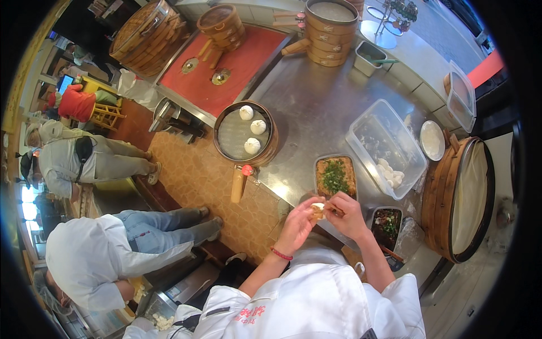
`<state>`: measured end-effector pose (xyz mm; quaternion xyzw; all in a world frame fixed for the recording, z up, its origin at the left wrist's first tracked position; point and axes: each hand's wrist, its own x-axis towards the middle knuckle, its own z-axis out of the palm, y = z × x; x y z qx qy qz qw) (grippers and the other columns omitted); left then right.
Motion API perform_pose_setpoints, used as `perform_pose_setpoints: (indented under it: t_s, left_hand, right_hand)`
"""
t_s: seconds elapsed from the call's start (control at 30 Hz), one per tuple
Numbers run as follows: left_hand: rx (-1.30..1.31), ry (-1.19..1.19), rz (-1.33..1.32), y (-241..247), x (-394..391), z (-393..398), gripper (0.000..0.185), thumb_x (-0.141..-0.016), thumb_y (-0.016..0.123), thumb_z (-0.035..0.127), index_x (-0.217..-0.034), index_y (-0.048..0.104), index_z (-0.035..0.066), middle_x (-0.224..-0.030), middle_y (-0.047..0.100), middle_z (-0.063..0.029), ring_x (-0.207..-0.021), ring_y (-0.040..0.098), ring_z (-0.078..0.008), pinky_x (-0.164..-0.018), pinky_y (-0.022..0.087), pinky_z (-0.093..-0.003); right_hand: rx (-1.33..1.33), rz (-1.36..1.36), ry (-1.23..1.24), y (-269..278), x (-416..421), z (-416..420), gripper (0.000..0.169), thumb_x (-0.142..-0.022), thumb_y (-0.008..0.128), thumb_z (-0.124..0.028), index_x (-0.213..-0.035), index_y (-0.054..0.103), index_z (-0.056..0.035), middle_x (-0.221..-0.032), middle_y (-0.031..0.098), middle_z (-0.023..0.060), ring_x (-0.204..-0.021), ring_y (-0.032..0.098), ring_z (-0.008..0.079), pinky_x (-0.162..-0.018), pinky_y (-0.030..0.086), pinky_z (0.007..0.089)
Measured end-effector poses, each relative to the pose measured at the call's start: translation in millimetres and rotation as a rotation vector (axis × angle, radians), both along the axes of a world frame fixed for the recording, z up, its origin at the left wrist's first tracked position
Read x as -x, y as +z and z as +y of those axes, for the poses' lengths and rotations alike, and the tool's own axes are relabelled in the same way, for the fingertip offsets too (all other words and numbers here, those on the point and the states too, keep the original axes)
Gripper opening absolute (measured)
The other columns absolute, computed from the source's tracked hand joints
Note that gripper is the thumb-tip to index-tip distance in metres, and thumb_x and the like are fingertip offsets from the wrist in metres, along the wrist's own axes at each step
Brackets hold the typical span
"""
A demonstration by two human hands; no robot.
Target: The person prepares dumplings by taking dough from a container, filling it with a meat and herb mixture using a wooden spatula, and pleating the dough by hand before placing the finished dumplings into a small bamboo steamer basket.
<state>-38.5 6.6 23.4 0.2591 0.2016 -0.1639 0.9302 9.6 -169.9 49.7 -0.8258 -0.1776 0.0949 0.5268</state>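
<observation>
My left hand (297,224), with a red bead bracelet at its wrist, cups a small dough wrapper (318,207) with pale filling on it. My right hand (349,217) is at the wrapper's other side, its fingers closed around a thin brown tool (335,208), probably a wooden filling spatula. Just beyond both hands sits a container of light minced filling (335,173) topped with chopped green onion. To the right is a container of dark filling (386,222), also with greens. Three pleated buns (258,127) rest in a round bamboo steamer (271,148) at the table's left edge.
A clear plastic bin (368,142) holds white dough pieces (389,173). A large bamboo steamer (440,199) stands at right, beside a bowl of flour (432,140). Stacked steamers (331,40) rise at the back. Two co-workers in white (84,258) bend over counters at left.
</observation>
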Motion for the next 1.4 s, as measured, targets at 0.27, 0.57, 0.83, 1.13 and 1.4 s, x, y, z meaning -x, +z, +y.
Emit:
perform_pose_setpoints:
  t_s: [0.27, 0.57, 0.83, 1.13, 1.4]
  left_hand:
    - [-0.124, -0.046, 0.038, -19.1, 8.4, -2.8, 0.031, -0.103, 0.053, 0.009, -0.132, 0.056, 0.0, -0.127, 0.064, -0.0116, -0.112, 0.064, -0.0179, -0.099, 0.053, -0.0341]
    - [-0.512, -0.001, -0.123, -22.6, 11.8, -11.5, 0.021, -0.1, 0.055, 0.001, -0.12, 0.061, 0.001, -0.124, 0.066, -0.0087, -0.11, 0.063, -0.013, -0.093, 0.053, -0.0272]
    - [-0.841, -0.132, -0.216, -23.0, 9.9, -11.9, 0.03, -0.098, 0.054, -0.001, -0.128, 0.058, -0.002, -0.128, 0.065, -0.0115, -0.109, 0.062, -0.0118, -0.094, 0.051, -0.026]
    - [0.199, -0.007, 0.086, 5.7, -0.2, -5.7, 0.042, -0.105, 0.051, 0.017, -0.143, 0.045, 0.001, -0.134, 0.059, -0.0121, -0.118, 0.06, -0.0173, -0.103, 0.049, -0.0327]
    - [-0.363, -0.026, -0.064, -10.2, 1.8, -19.4, 0.034, -0.106, 0.049, 0.012, -0.137, 0.052, 0.0, -0.132, 0.061, -0.0098, -0.117, 0.061, -0.0155, -0.101, 0.051, -0.0327]
  right_hand:
    - [-0.006, 0.114, -0.082, 4.5, 6.3, 9.5, 0.015, -0.081, 0.074, -0.002, -0.094, 0.067, -0.0027, -0.082, 0.059, 0.0054, -0.059, 0.052, 0.0133, -0.054, 0.043, 0.0274]
    - [0.026, 0.134, -0.115, 10.2, 4.9, 13.8, 0.017, -0.08, 0.074, -0.003, -0.096, 0.067, -0.0035, -0.083, 0.061, 0.0105, -0.069, 0.063, 0.0258, -0.06, 0.051, 0.0344]
    - [-0.046, 0.009, -0.049, 3.2, 3.6, 14.2, 0.014, -0.08, 0.075, -0.004, -0.09, 0.066, -0.0029, -0.081, 0.062, 0.0104, -0.069, 0.064, 0.0264, -0.06, 0.052, 0.036]
    - [-0.056, 0.076, -0.165, -4.4, 3.7, 2.3, 0.012, -0.08, 0.074, -0.001, -0.089, 0.065, -0.0007, -0.075, 0.056, 0.0057, -0.06, 0.054, 0.0123, -0.054, 0.043, 0.026]
    - [-0.007, 0.076, -0.165, 2.5, 7.1, 10.7, 0.014, -0.08, 0.073, 0.0, -0.092, 0.067, -0.0028, -0.081, 0.061, 0.0076, -0.067, 0.06, 0.0164, -0.059, 0.048, 0.0284]
